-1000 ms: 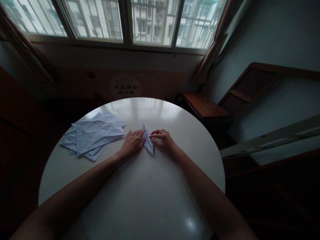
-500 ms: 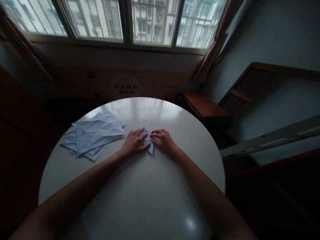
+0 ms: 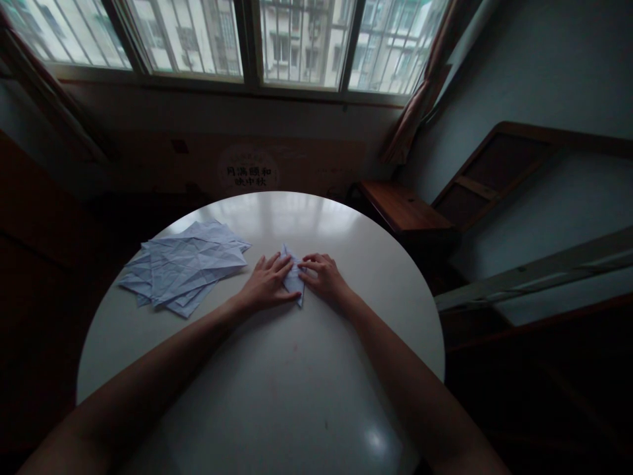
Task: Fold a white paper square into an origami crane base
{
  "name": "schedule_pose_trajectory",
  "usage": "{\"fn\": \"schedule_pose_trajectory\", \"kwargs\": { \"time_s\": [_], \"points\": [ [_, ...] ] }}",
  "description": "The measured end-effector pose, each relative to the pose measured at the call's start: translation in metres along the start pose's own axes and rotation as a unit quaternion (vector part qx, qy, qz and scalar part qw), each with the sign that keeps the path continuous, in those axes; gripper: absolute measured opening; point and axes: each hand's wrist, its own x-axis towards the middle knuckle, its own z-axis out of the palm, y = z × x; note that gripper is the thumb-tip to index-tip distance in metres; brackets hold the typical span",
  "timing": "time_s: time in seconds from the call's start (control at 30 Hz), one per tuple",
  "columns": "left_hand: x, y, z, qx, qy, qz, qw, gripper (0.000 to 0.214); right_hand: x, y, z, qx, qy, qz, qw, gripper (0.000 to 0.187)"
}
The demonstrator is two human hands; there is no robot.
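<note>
Folded paper [image 3: 293, 282], one: white, narrow and pointed at its far and near ends, lying at the middle of the frame, partly covered by fingers. Left hand [image 3: 268, 280]: spread, laid flat over the left part of the folded paper, thumb reaching across near its lower tip; nothing gripped. Right hand [image 3: 324, 276]: fingers bent, fingertips at the paper's right edge; whether they pinch it cannot be told. Pile of creased sheets [image 3: 192, 260]: white, overlapping, left of centre, apart from the hands. Surface [image 3: 291, 389]: round, white, glossy, carrying all the paper. Window [image 3: 301, 46]: barred, across the top of the frame. Curtain [image 3: 403, 135]: brownish, gathered, at the window's right.
</note>
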Motion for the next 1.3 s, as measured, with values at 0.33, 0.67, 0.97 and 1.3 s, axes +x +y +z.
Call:
{"fn": "schedule_pose_trajectory", "kwargs": {
  "time_s": [0.33,0.67,0.97,1.3],
  "points": [
    [-0.0023,-0.0049,-0.0007,-0.064,-0.009,0.092,0.994,0.058,0.0048,0.0027,0.0005,0.06,0.028,0.001,0.998,0.021],
    [-0.0035,-0.0043,-0.0045,-0.063,-0.022,0.107,0.992,0.056,0.0029,-0.0016,0.0019,-0.024,-0.021,0.031,0.999,0.032],
    [-0.0026,0.0035,-0.0014,0.002,0.037,0.007,0.999,0.051,0.0014,-0.0026,-0.0011,-0.003,0.023,0.026,0.999,0.023],
    [-0.0011,-0.0001,0.004,0.002,0.033,0.005,0.999,0.052,0.0002,-0.0008,-0.0014,0.022,0.038,0.016,0.999,0.011]
  ]
}}
